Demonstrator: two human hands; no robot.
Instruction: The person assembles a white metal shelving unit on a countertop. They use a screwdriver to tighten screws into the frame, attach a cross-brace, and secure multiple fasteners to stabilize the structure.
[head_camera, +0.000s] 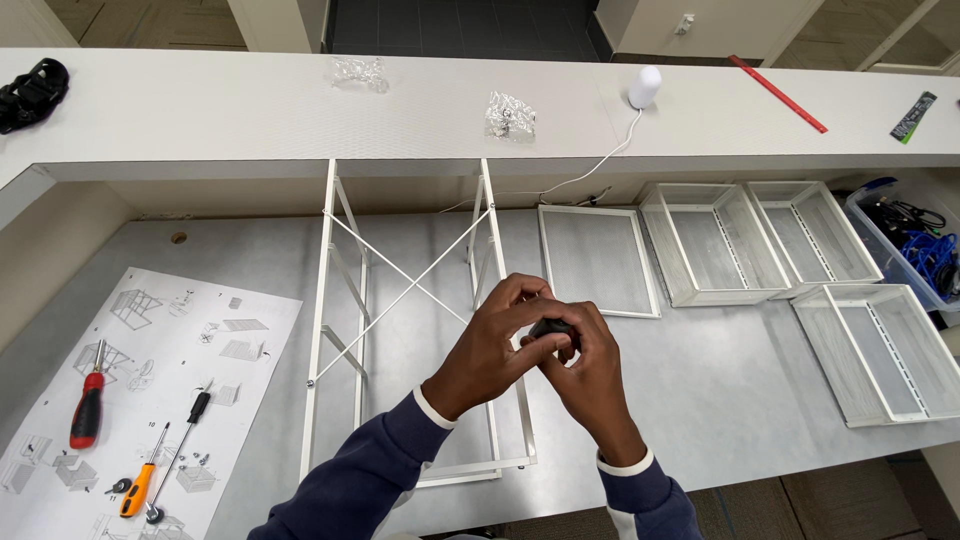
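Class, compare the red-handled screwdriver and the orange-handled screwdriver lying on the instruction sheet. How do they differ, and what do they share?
The red-handled screwdriver has a thick red and black grip; the orange-handled screwdriver has a slimmer orange one. The red one looks larger overall. The red one lies nearly straight up the instruction sheet; the orange one slants. Both rest untouched on the sheet, handles nearest the person.

white frame (345, 300), black part (551, 327), red screwdriver (87, 408), navy sleeves (370, 470)

A grey worktop (700, 390) is stretching across the view, with a raised white counter (250, 115) running along its far edge. Beyond the counter, dark grey tiled floor (460, 25) is showing between pale walls (690, 25), and even light is falling over everything.
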